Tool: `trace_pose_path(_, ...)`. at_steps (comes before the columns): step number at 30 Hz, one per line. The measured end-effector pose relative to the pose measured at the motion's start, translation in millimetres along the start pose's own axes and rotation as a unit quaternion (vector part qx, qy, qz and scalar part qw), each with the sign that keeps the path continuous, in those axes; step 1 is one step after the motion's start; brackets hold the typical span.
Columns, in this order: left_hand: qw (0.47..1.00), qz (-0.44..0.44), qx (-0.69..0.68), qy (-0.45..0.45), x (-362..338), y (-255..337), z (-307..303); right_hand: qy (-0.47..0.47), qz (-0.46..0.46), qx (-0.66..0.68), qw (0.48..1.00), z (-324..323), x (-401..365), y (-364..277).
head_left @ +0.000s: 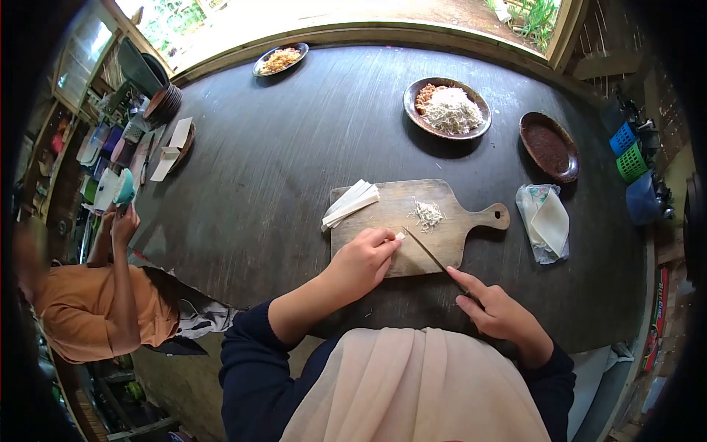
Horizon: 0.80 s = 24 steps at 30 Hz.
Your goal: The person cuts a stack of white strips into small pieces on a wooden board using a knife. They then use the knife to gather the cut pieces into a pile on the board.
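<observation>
On a wooden cutting board with a holed handle, my left hand pinches a small white strip. The strip's end shows past my fingertips, and the rest is hidden by my hand. My right hand grips a knife, its blade slanting to the board with the tip close to that strip. A small heap of thin white shreds lies on the board beyond the blade. At the board's far left corner rests a stack of longer white strips, partly over the edge.
A plate heaped with white and orange shreds, another plate of orange shreds, a brown oval dish and a plastic bag with white sheets stand around the dark table. At left, a person holds a teal bowl.
</observation>
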<state>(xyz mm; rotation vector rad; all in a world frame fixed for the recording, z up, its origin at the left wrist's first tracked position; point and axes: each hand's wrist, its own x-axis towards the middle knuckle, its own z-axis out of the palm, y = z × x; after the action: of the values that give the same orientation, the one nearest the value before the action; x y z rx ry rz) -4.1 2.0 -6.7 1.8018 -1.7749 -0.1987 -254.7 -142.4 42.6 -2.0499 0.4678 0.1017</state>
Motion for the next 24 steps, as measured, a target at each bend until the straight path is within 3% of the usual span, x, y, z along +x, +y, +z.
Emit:
trace_pose_path(3,1.0,-0.005,-0.006,-0.019,-0.5,1.7,-1.6,-0.025,0.052,0.006,0.998,2.6,-0.4,-2.0)
trace_pose_path(14,1.0,0.026,-0.015,-0.009,-0.5,0.4,1.8,0.04,-0.023,-0.011,0.999,13.6,-7.3,0.9)
trace_pose_path(24,0.999,0.015,-0.023,-0.027,0.0,1.3,0.0,0.057,-0.036,-0.007,0.998,9.1,-5.9,2.6)
